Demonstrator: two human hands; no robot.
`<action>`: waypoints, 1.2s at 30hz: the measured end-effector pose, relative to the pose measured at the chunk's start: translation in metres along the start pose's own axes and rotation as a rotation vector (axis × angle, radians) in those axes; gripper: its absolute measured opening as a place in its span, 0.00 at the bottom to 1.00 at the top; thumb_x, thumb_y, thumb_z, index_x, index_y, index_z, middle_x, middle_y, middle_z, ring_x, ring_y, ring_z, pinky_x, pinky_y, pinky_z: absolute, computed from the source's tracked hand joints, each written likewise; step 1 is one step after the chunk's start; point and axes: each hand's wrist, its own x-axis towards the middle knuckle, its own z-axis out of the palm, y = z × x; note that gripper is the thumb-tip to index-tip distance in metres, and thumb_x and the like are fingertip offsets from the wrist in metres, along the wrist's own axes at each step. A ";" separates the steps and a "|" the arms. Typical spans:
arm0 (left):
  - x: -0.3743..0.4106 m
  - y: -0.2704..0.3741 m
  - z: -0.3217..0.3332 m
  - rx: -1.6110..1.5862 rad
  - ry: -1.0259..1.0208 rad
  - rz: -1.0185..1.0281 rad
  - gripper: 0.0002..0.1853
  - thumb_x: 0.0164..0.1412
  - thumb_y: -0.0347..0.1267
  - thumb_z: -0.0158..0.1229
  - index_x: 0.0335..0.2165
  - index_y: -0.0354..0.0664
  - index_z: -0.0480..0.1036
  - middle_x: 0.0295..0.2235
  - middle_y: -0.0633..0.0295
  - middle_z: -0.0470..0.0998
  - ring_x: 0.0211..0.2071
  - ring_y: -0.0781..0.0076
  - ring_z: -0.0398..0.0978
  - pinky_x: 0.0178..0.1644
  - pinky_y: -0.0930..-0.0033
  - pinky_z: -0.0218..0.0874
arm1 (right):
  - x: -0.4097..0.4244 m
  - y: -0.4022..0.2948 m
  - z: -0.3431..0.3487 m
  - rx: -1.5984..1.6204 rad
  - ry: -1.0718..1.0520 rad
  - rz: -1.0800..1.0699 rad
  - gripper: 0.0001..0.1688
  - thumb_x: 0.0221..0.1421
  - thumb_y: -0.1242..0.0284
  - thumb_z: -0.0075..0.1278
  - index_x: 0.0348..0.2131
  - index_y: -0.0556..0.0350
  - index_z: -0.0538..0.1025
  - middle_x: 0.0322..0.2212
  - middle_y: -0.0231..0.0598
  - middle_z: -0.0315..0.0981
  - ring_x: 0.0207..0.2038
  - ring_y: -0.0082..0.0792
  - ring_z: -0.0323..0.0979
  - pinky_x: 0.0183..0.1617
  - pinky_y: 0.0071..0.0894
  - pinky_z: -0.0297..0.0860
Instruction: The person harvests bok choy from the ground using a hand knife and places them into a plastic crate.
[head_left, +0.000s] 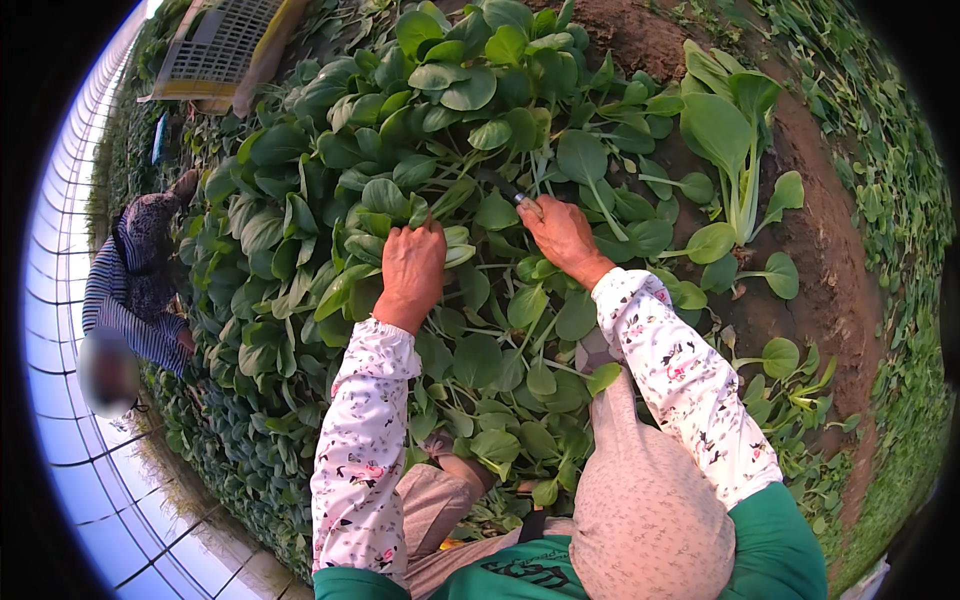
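My left hand (412, 271) is closed around a small bunch of leafy greens that look like bok choy (364, 246), whose pale stems show at its right side. In my right hand (562, 236) is the wooden handle of a sickle or curved knife (528, 204). Its dark blade points up and left into the foliage, and the tip is hidden among stems. Dense standing greens (277, 217) fill the ground ahead and to the left of my hands. Loose leaves (540, 307) lie between my forearms.
A large bok choy plant (739, 142) leans at the right beside bare brown soil (825, 247). A plastic crate (217, 49) stands at the upper left. Another person in a striped top (112, 292) bends over the bed at far left. My bent knee (652, 495) is below my right forearm.
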 end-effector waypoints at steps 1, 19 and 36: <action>-0.002 0.000 0.002 0.007 0.037 -0.005 0.18 0.31 0.26 0.64 0.28 0.36 0.70 0.30 0.55 0.73 0.31 0.60 0.73 0.35 0.66 0.60 | 0.003 0.001 0.003 -0.005 -0.008 -0.007 0.19 0.53 0.62 0.47 0.26 0.64 0.71 0.21 0.59 0.70 0.28 0.61 0.68 0.31 0.53 0.64; -0.027 0.008 -0.035 -0.195 0.146 -0.045 0.27 0.35 0.20 0.57 0.41 0.34 0.69 0.52 0.57 0.65 0.36 0.59 0.73 0.44 0.61 0.60 | -0.015 0.011 -0.026 -0.055 -0.051 -0.036 0.22 0.52 0.58 0.50 0.24 0.63 0.72 0.19 0.49 0.70 0.25 0.49 0.71 0.30 0.43 0.66; -0.089 0.087 -0.085 -0.688 0.435 0.001 0.37 0.34 0.25 0.65 0.50 0.38 0.67 0.57 0.48 0.57 0.56 0.51 0.61 0.58 0.53 0.50 | -0.107 -0.057 -0.069 0.991 -0.209 0.169 0.19 0.47 0.73 0.58 0.40 0.57 0.70 0.27 0.27 0.71 0.25 0.14 0.67 0.23 0.12 0.65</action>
